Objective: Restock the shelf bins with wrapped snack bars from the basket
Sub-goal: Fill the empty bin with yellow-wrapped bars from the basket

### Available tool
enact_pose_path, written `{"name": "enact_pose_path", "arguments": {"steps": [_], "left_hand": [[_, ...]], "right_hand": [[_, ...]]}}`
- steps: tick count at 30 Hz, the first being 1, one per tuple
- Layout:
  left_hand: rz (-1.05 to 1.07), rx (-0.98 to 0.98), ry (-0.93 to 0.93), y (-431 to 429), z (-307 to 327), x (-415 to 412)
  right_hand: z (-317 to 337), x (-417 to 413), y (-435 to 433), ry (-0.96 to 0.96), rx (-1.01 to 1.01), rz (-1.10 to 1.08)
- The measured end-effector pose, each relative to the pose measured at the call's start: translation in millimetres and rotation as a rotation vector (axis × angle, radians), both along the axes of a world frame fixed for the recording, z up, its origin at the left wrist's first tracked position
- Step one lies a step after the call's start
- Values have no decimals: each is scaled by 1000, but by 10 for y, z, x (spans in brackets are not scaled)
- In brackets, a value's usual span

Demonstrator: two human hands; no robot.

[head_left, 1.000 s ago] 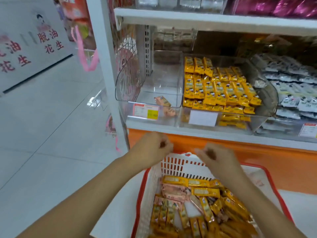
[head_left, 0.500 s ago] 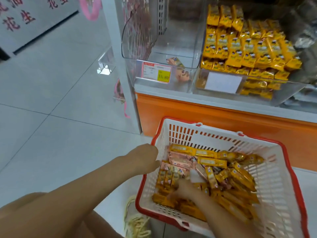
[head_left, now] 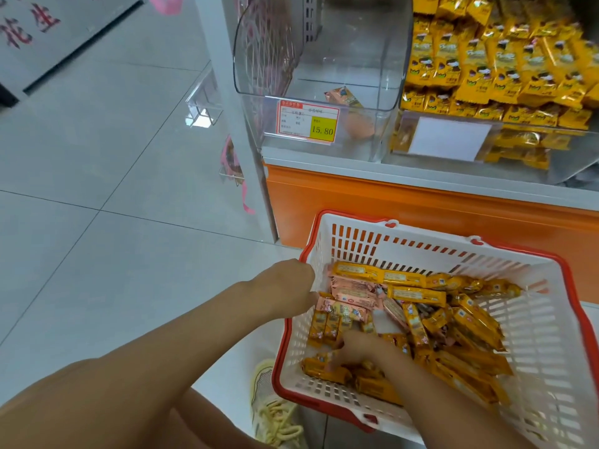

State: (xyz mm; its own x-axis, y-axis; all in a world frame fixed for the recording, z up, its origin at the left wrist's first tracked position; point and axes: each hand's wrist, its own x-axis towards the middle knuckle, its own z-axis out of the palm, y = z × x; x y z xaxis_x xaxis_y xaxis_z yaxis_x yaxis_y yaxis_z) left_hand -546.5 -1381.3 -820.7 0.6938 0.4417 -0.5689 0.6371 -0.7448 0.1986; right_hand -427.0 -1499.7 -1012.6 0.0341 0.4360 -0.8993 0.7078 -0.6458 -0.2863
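Snack bars (head_left: 330, 372) lying parallel bunch best, so gather those beneath your right hand (head_left: 355, 348); whether it or your left hand (head_left: 285, 286) grips anything is unclear.

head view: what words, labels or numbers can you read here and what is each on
"15.80": yellow patch of the price tag on the left bin.
"花生": red characters on the grey sign, upper left.
Rest of the price tag: too small to read.
White card right of it: blank.
Wrappers of the bars in the basket and of the yellow packs: blurred, unreadable.
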Motion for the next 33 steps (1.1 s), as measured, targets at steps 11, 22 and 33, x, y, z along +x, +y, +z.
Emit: {"name": "enact_pose_path", "arguments": {"steps": [11,22,33], "left_hand": [[-40,6,48,1,43,-15],[134,-53,15,18,146,150],[782,-1151,-522,-276,442,609]], "right_hand": [[197,177,-158,201,-3,-192],[838,477,-325,95,256,-285],[2239,648,-600,-76,1171,-597]]}}
